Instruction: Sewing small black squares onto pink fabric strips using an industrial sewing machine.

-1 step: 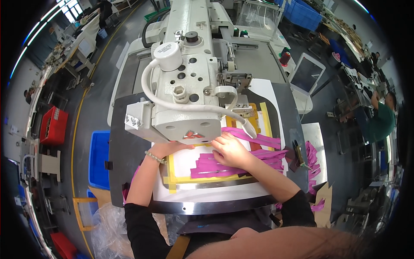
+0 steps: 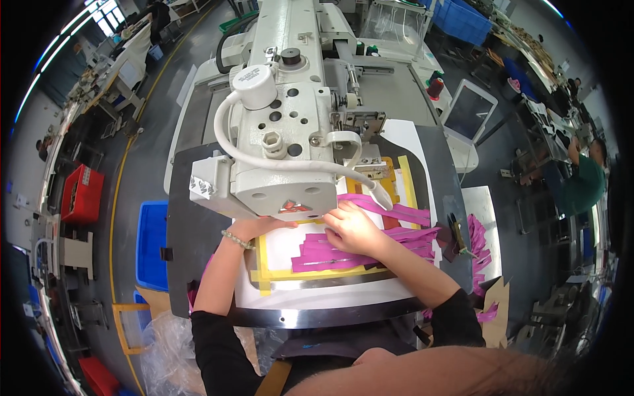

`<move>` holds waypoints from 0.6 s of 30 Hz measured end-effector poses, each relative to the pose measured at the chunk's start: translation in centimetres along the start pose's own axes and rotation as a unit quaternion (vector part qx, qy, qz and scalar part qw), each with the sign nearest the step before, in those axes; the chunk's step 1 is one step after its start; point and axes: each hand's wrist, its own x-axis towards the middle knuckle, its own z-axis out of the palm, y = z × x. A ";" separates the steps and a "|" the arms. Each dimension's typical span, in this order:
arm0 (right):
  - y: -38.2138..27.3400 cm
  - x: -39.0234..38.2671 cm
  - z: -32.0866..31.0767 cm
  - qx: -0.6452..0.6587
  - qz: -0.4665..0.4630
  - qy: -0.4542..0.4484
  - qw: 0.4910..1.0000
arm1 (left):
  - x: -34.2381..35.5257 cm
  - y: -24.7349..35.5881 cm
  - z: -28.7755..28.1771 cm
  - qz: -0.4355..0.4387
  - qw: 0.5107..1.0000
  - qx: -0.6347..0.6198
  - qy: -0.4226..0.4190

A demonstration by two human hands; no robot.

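Observation:
Under the front of a sewing machine head (image 2: 284, 191), my left hand (image 2: 251, 228) lies with its thumb stretched to the right; its other fingers are hidden behind the head. My right hand (image 2: 356, 231) is curled beside the head's lower right corner, fingers bent together and tips partly hidden, so what they hold cannot be made out. One magenta zipper strip (image 2: 403, 214) runs just beyond its fingers. Below it, several magenta zipper strips (image 2: 320, 256) lie overlapped on a white sheet (image 2: 297, 300) edged with yellow tape (image 2: 264, 270).
A pale hose (image 2: 290, 164) loops across the machine head. Thread snips (image 2: 457, 231) lie at the plate's right edge, near more magenta strips (image 2: 477, 247). A blue bin (image 2: 152, 247) stands at left, a tablet-like screen (image 2: 469, 112) at right. Another person (image 2: 588, 178) works far right.

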 end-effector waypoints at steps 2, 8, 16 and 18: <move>0.5 -0.5 -0.1 -0.008 0.010 -0.001 1.000 | 0.5 0.5 -0.2 0.025 0.999 -0.030 0.001; 0.9 -1.4 0.0 -0.010 0.012 0.011 1.000 | 1.3 0.9 0.6 0.053 0.997 -0.047 0.022; 0.7 -1.2 -0.2 -0.016 0.003 0.031 0.999 | 1.3 0.9 0.8 -0.016 0.996 -0.084 -0.014; 0.7 -1.3 -0.2 -0.024 0.013 0.018 0.999 | 0.8 0.9 1.5 -0.041 0.992 -0.118 0.001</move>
